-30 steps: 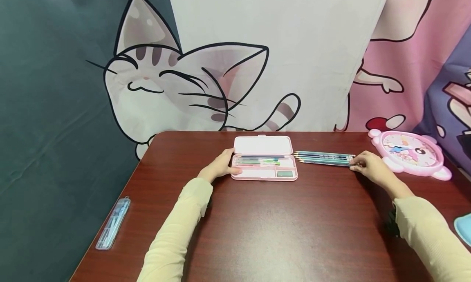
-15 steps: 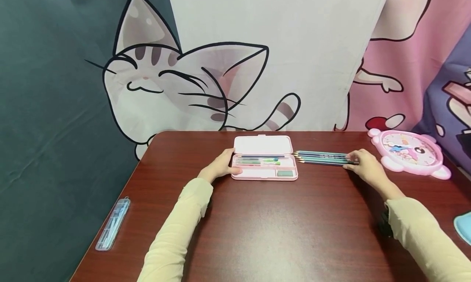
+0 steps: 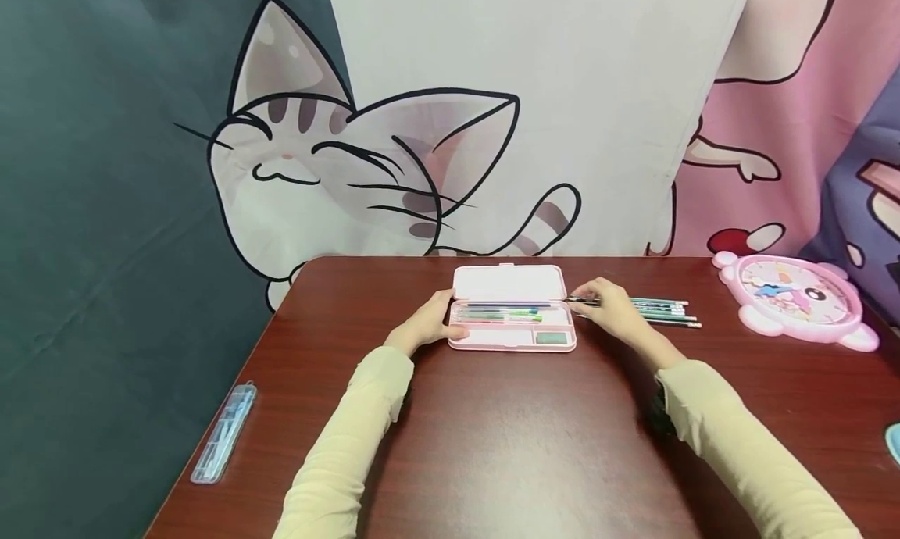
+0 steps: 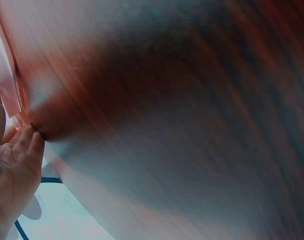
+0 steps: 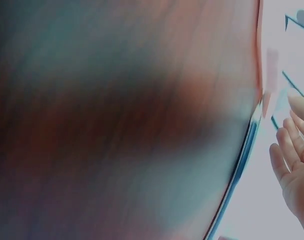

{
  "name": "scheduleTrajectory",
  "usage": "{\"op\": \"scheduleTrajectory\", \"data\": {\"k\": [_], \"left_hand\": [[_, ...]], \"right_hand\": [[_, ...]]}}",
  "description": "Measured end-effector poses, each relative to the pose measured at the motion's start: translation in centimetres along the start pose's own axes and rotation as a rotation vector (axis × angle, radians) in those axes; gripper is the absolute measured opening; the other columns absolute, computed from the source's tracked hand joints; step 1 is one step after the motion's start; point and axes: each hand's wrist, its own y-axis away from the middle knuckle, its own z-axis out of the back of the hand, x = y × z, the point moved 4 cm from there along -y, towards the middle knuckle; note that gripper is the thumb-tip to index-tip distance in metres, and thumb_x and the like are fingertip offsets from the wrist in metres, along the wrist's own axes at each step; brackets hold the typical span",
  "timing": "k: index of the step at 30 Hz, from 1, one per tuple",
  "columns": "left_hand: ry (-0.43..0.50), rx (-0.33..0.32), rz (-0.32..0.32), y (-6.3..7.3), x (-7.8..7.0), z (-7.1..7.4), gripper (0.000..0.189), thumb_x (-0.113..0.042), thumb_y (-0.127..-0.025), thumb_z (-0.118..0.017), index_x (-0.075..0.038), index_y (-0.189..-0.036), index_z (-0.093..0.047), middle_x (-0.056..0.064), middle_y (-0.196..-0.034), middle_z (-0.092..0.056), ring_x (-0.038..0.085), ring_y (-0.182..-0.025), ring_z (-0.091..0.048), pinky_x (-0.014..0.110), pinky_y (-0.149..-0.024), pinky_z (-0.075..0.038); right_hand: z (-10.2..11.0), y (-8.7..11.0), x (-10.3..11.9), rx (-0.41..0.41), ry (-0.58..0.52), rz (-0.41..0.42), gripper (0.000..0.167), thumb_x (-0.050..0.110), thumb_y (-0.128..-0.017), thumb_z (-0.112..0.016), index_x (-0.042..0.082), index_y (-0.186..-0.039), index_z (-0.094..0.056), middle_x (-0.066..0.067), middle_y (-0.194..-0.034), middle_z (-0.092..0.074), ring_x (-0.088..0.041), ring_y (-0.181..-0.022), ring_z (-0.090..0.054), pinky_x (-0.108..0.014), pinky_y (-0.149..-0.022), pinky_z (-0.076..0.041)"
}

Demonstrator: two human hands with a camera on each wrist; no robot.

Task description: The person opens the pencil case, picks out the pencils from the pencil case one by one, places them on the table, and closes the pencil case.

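A pink pencil case (image 3: 499, 337) lies with its lid up near the table's back edge. In its tray are several slim pens (image 3: 492, 317) and a grey-green eraser (image 3: 551, 338). My left hand (image 3: 425, 323) holds the case's left end, thumb over the front part and fingers along the side; in the left wrist view those fingers meet its edge. To the right lie several blue-green pencils (image 3: 664, 308), tips toward the case. My right hand (image 3: 610, 311) is over their tip ends beside the case and hides them partly. In the right wrist view, its fingers and thumb stand apart above the pencils.
A pink animal-shaped clock (image 3: 798, 298) lies at the right back. A narrow clear plastic box (image 3: 225, 433) sits by the table's left edge. Part of a light blue object (image 3: 894, 443) shows at the right edge. A cat-print curtain (image 3: 394, 172) hangs behind the table.
My right hand has moved left along the pencils, from their eraser ends to their tips beside the case. My left hand has kept its place on the case. The head view has shifted slightly.
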Motion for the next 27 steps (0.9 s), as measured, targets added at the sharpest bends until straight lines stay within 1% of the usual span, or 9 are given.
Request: {"op": "scheduleTrajectory", "data": {"k": [3, 6, 10, 13, 16, 18, 21, 25, 27], "left_hand": [[0.004, 0.005, -0.006, 0.0, -0.1, -0.2, 0.087, -0.031, -0.078, -0.072, 0.0, -0.142, -0.022, 0.015, -0.145, -0.029, 0.025, -0.134, -0.03, 0.037, -0.112, -0.025], [0.002, 0.009, -0.02, 0.1, -0.3, -0.5, 0.087, -0.032, -0.077, -0.072, 0.0, -0.142, -0.023, 0.016, -0.145, -0.029, 0.025, -0.134, -0.03, 0.037, -0.112, -0.025], [-0.008, 0.007, -0.037, 0.2, -0.4, -0.7, 0.087, -0.031, -0.077, -0.073, 0.0, -0.142, -0.023, 0.016, -0.145, -0.029, 0.026, -0.134, -0.031, 0.037, -0.111, -0.026], [-0.012, 0.005, -0.038, 0.1, -0.4, -0.6, 0.088, -0.032, -0.077, -0.073, 0.001, -0.142, -0.023, 0.016, -0.145, -0.029, 0.026, -0.134, -0.03, 0.037, -0.111, -0.025], [-0.019, 0.009, -0.026, 0.1, -0.4, -0.6, 0.088, -0.033, -0.077, -0.072, 0.001, -0.142, -0.023, 0.016, -0.145, -0.029, 0.026, -0.134, -0.03, 0.038, -0.111, -0.026], [-0.023, 0.014, -0.016, 0.2, -0.3, -0.5, 0.088, -0.034, -0.077, -0.072, 0.0, -0.142, -0.023, 0.015, -0.145, -0.029, 0.026, -0.134, -0.03, 0.038, -0.111, -0.026], [-0.023, 0.015, -0.007, 0.3, -0.4, -0.3, 0.088, -0.035, -0.077, -0.072, -0.001, -0.142, -0.023, 0.015, -0.145, -0.029, 0.026, -0.134, -0.031, 0.038, -0.111, -0.026], [-0.01, 0.013, 0.013, 0.5, -0.4, 0.0, 0.088, -0.035, -0.077, -0.072, -0.002, -0.142, -0.022, 0.014, -0.145, -0.029, 0.026, -0.133, -0.031, 0.039, -0.111, -0.027], [-0.014, 0.011, 0.013, 0.5, -0.3, 0.2, 0.088, -0.034, -0.078, -0.071, -0.002, -0.142, -0.022, 0.014, -0.145, -0.029, 0.026, -0.133, -0.031, 0.039, -0.111, -0.027]], "right_hand": [[-1.1, -0.5, 0.9, 0.052, -0.019, 0.006, 0.018, 0.005, -0.077, -0.07, -0.004, -0.093, -0.066, -0.017, -0.087, -0.061, -0.029, -0.083, -0.056, -0.042, -0.075, -0.045], [-2.1, -0.9, 1.5, 0.111, -0.008, -0.02, 0.019, 0.005, -0.077, -0.07, -0.003, -0.094, -0.066, -0.017, -0.089, -0.06, -0.03, -0.086, -0.057, -0.045, -0.078, -0.046], [-3.0, -1.5, 2.2, 0.164, 0.093, -0.065, 0.021, 0.01, -0.075, -0.072, 0.0, -0.093, -0.066, -0.014, -0.089, -0.062, -0.03, -0.087, -0.058, -0.045, -0.078, -0.045], [-3.4, -2.0, 3.0, 0.167, 0.192, -0.029, 0.019, 0.011, -0.074, -0.072, 0.002, -0.09, -0.068, -0.012, -0.087, -0.063, -0.028, -0.085, -0.059, -0.044, -0.077, -0.046], [-3.5, -2.1, 3.7, 0.171, 0.241, 0.038, 0.015, 0.011, -0.077, -0.069, 0.003, -0.09, -0.069, -0.01, -0.087, -0.064, -0.026, -0.084, -0.06, -0.043, -0.076, -0.048], [-3.5, -2.2, 3.9, 0.177, 0.23, 0.073, 0.014, 0.011, -0.079, -0.068, 0.003, -0.091, -0.07, -0.01, -0.089, -0.065, -0.026, -0.085, -0.061, -0.044, -0.077, -0.049], [-3.3, -2.3, 3.8, 0.171, 0.163, 0.12, 0.015, 0.008, -0.08, -0.068, 0.0, -0.092, -0.071, -0.012, -0.089, -0.068, -0.028, -0.085, -0.063, -0.044, -0.077, -0.05], [-2.9, -2.4, 3.5, 0.12, 0.052, 0.187, 0.016, 0.002, -0.078, -0.067, -0.005, -0.093, -0.07, -0.018, -0.089, -0.07, -0.031, -0.086, -0.065, -0.043, -0.075, -0.051], [-2.6, -2.5, 3.3, 0.089, 0.01, 0.183, 0.016, 0.002, -0.079, -0.067, -0.004, -0.093, -0.07, -0.018, -0.089, -0.07, -0.03, -0.085, -0.066, -0.042, -0.073, -0.052]]}}
